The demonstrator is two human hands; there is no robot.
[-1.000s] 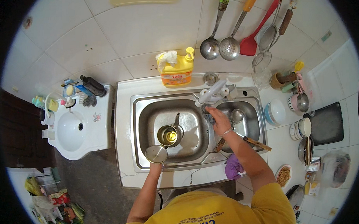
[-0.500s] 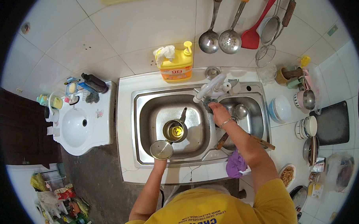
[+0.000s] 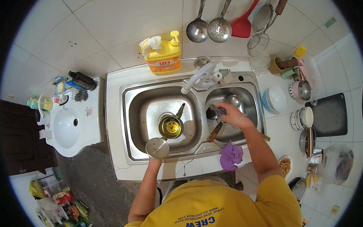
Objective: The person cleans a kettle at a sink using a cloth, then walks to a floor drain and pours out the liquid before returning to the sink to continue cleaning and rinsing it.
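Note:
My left hand (image 3: pixel 154 162) grips a round metal lid (image 3: pixel 157 148) at the near edge of the left basin (image 3: pixel 143 109); its fingers are mostly hidden beneath. Just past the lid stands a small metal pot (image 3: pixel 161 131) with a dark handle (image 3: pixel 180 110) and yellow liquid inside. My right hand (image 3: pixel 233 115) is over the right basin (image 3: pixel 249 103), closed on a dark grey scouring pad (image 3: pixel 219 109). Under and around that hand lie a metal ladle (image 3: pixel 234 100) and a utensil with a wooden handle (image 3: pixel 215 132). A white faucet (image 3: pixel 200 76) hangs above the divider.
A purple cloth (image 3: pixel 231 156) lies on the front counter edge. Behind the sink stands a yellow soap jug (image 3: pixel 163 60). Bowls (image 3: pixel 275 99) and a dark board (image 3: pixel 327 115) are at the right. A ladle (image 3: pixel 196 31) and other utensils hang on the wall.
My right hand has moved with the scouring pad from beside the faucet, rightward into the right basin. My left hand stays at the lid. The whole view has shifted slightly.

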